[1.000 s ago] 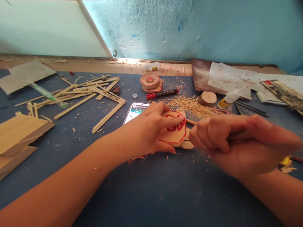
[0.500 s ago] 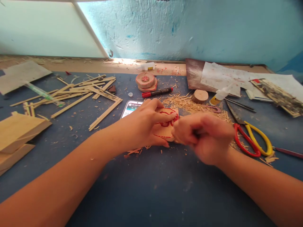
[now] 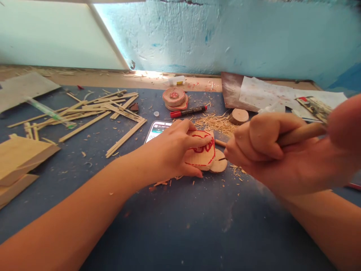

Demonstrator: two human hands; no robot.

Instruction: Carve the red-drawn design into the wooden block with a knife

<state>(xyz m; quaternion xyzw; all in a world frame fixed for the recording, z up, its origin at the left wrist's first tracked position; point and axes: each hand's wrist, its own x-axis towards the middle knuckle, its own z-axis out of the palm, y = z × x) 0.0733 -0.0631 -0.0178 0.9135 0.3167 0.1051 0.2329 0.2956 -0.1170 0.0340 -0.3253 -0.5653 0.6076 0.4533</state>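
The wooden piece with red lines lies flat on the blue surface, near its middle, partly over a smaller wooden disc. The left hand grips it from the left side, fingers on top and thumb at the lower edge. The right hand is closed as a fist around a wooden-handled tool, just beside the piece; a phone, a red marker and shavings lie behind.

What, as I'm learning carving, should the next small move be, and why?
Probably set the tip against the red-marked wood piece: the right hand holds the wooden-handled tool just beside it, and the left hand pins it flat.
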